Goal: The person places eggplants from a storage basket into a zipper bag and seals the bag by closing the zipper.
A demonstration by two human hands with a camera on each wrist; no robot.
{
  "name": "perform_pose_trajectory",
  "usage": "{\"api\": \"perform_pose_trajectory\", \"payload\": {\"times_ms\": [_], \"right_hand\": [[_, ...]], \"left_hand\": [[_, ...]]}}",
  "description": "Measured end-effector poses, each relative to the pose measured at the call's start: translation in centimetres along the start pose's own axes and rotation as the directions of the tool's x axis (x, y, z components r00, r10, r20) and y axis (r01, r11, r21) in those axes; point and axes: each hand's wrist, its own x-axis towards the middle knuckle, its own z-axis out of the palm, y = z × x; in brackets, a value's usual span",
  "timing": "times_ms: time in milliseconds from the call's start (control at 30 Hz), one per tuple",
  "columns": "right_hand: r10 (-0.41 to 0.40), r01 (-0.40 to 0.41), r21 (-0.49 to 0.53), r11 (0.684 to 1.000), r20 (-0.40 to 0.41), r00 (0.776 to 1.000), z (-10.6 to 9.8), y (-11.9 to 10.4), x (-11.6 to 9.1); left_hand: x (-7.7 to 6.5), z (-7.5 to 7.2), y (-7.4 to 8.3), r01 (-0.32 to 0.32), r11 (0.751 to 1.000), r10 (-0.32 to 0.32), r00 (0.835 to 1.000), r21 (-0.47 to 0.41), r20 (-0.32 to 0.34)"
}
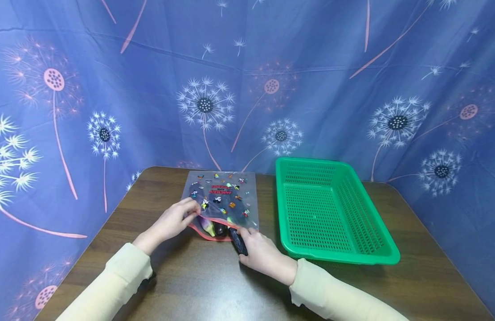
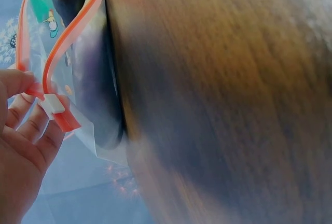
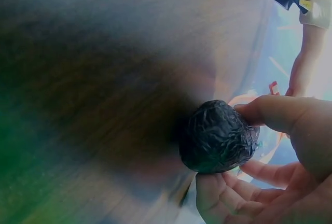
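A clear zip bag with cartoon prints lies on the table, its red-edged mouth gaping toward me. At the mouth's left corner my left hand pinches the edge, near a white slider. Inside the bag show a purple eggplant with a pale end and a dark, glossy rounded thing. My right hand grips a black, wrinkled, elongated thing between thumb and fingers. Its far end is right at the right side of the bag's mouth.
A green perforated plastic basket stands on the wooden table to the right of the bag. Behind the table hangs a blue cloth with dandelion prints.
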Motion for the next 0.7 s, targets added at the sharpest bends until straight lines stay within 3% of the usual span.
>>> {"api": "perform_pose_trajectory", "payload": {"times_ms": [333, 700], "right_hand": [[-0.065, 0.062, -0.042, 0.997, -0.072, 0.995, 0.2, 0.4, -0.8], [-0.103, 0.102, -0.027, 0.994, -0.012, 0.995, -0.5, 0.8, -2.7]], "left_hand": [[0.0, 0.0, 0.0, -0.008, 1.0, 0.008, 1.0, 0.005, -0.002], [0.1, 0.0, 0.1, -0.004, 1.0, 0.004, 1.0, 0.007, 0.003]]}}
